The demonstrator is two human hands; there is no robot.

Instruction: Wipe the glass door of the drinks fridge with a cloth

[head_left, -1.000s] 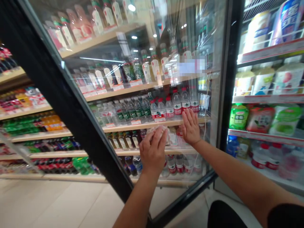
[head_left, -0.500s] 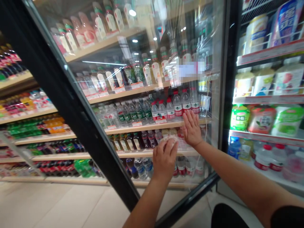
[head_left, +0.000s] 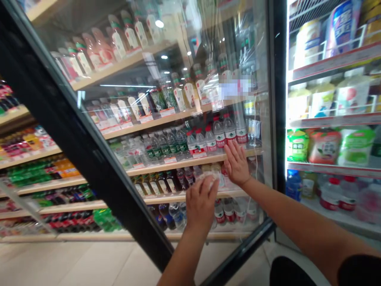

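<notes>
A tilted glass door (head_left: 244, 35) with a black frame (head_left: 93, 159) stands open in front of me. My left hand (head_left: 202, 202) presses a crumpled whitish cloth or wipe (head_left: 212, 174) to the pane, fingers bent over it; its exact kind is blurred. Up and to the right, my right hand (head_left: 237, 163) lies flat on the same glass with its fingers stretched out and nothing in it. Reflections and streaks show across the pane.
Through the glass are wooden shelves (head_left: 178, 161) with rows of drink bottles (head_left: 171, 143). On the right is a lit cooler with a wire rack, price strips (head_left: 333, 169) and more bottles. More stocked shelves run along the left, above a tiled floor (head_left: 89, 262).
Both hands appear slightly further left in view, the left one also a little lower, while staying at the glass. The camera view has shifted, with the door frame and cooler moving left.
</notes>
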